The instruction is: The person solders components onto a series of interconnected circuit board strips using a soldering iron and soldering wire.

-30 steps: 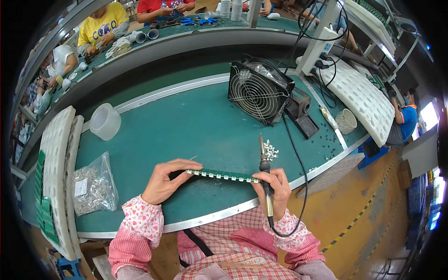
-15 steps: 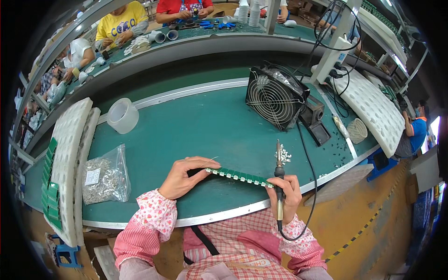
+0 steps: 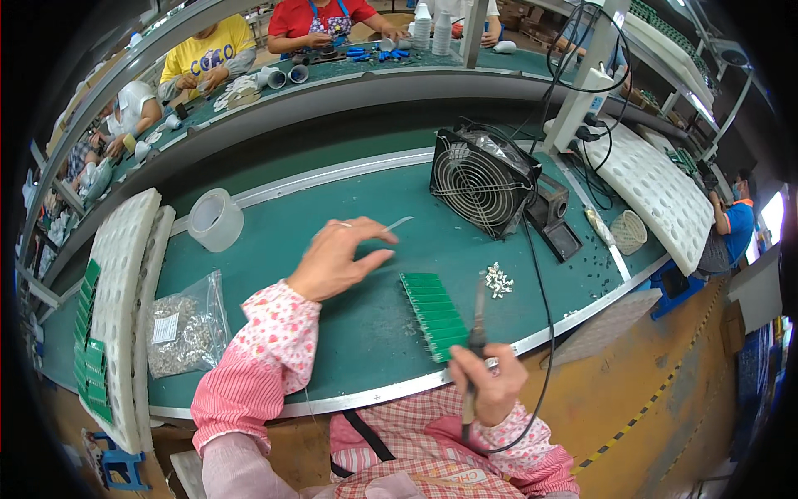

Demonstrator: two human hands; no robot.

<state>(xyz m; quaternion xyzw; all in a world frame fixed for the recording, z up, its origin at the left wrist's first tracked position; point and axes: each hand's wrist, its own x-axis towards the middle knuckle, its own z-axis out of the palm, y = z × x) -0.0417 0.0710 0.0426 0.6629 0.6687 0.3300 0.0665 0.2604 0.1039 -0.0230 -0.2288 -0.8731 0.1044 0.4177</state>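
Observation:
My right hand [image 3: 490, 382], at the bench's front edge, is closed round a soldering iron [image 3: 475, 339], its tip pointing away from me and blurred. A green strip of joined circuit boards [image 3: 434, 312] lies flat on the bench, its near end beside my right fingers; whether they touch it I cannot tell. To its left, my left hand [image 3: 341, 254] hovers over the bench with thumb and forefinger apart. A thin strand of solder wire [image 3: 401, 223] sticks out past its fingertips, seemingly held among the fingers. Just right of the boards sits a small pile of white components [image 3: 498, 280].
A black fan [image 3: 482, 183] and an iron stand [image 3: 553, 220] are at the back right. On the left are a clear bag of small parts [image 3: 187, 324], a tape roll [image 3: 216, 219] and white foam trays [image 3: 125, 274] with green boards. The iron's cable [image 3: 544, 308] crosses the right side.
Both hands have let go of the board strip, which now lies flat on the bench. My left hand has moved up and away; my right hand has shifted slightly nearer me with the iron.

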